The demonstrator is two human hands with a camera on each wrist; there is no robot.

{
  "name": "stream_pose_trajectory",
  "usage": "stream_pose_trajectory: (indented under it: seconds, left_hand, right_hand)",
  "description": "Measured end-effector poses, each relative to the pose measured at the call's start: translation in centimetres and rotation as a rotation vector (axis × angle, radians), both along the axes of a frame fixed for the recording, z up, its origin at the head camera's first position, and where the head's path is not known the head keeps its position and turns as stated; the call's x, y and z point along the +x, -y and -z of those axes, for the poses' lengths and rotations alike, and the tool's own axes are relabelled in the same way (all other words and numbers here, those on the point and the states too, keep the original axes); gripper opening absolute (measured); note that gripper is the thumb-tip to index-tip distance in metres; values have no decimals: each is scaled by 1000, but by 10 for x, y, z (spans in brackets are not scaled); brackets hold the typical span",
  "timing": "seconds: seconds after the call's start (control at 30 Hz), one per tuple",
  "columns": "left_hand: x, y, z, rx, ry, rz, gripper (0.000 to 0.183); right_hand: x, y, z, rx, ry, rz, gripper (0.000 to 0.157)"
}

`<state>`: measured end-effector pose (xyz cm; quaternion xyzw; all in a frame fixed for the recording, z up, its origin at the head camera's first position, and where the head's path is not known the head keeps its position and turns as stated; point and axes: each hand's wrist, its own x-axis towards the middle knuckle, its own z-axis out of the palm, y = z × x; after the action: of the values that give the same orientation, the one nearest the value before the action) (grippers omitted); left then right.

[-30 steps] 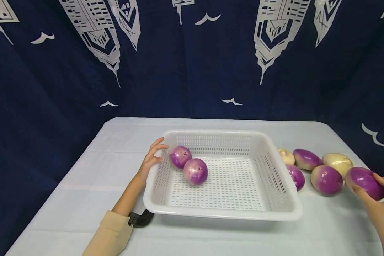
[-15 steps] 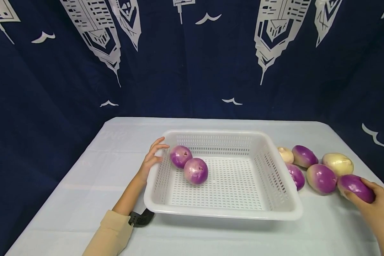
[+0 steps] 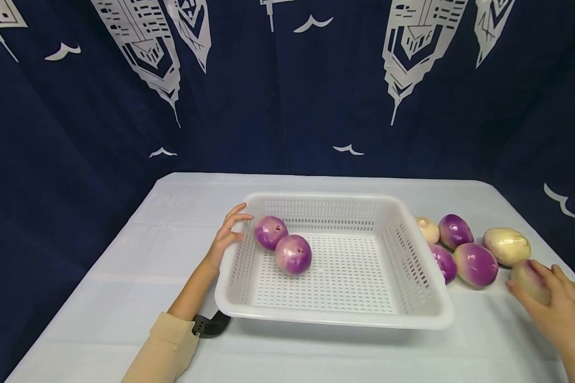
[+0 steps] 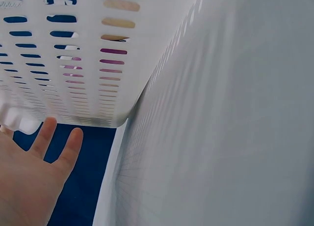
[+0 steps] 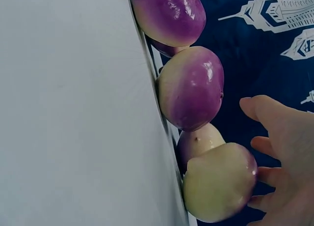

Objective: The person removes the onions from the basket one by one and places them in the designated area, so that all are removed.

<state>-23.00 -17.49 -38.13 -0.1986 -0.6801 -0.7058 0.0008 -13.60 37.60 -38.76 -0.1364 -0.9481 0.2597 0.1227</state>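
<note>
My left hand (image 3: 225, 239) is at the left rim of a white perforated plastic basket (image 3: 333, 319), fingers spread and fingertips right at the edge. In the left wrist view, its straight fingers (image 4: 68, 150) reach beside the slotted wall. Two purple turnips (image 3: 293, 255) lie in the basket's left part. At the far right, my right hand (image 3: 558, 308) is over a pale turnip with a purple end (image 3: 527, 279), partly covered by the fingers. In the right wrist view, the thumb (image 5: 255, 108) stands off that turnip and the loosely bent fingers are beside it.
Several other turnips (image 3: 476, 265) form a cluster between the basket's right wall and my right hand, one of them mostly cream (image 3: 507, 246). A white cloth covers the table (image 3: 124, 276). A dark blue printed curtain (image 3: 287, 106) hangs behind it.
My right hand has moved left and loosened around the rightmost turnip, which now turns its pale side up. Neighbouring turnips have shifted left and turned slightly. The left hand stays at the rim.
</note>
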Motion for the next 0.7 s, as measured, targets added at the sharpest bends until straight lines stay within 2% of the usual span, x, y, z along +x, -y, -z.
stream_pose_trajectory:
  seconds: [0.1, 0.27, 0.43, 0.57, 0.7]
  left_hand:
    - [0, 0, -1, -2, -2, 1, 42]
    - [0, 0, -1, -6, -5, -1, 41]
    - [1, 1, -1, -13, 1, 1, 41]
    - [1, 1, -1, -24, -3, -9, 41]
    - [0, 0, 0, -32, -5, -16, 41]
  right_hand:
    - [3, 7, -7, -15, -65, 69, 69]
    - [7, 20, -21, -136, -195, 182, 61]
    - [11, 34, -31, -100, -228, 243, 60]
    - [15, 48, -39, -60, -277, 206, 60]
    - [17, 63, -42, -32, -421, 88, 57]
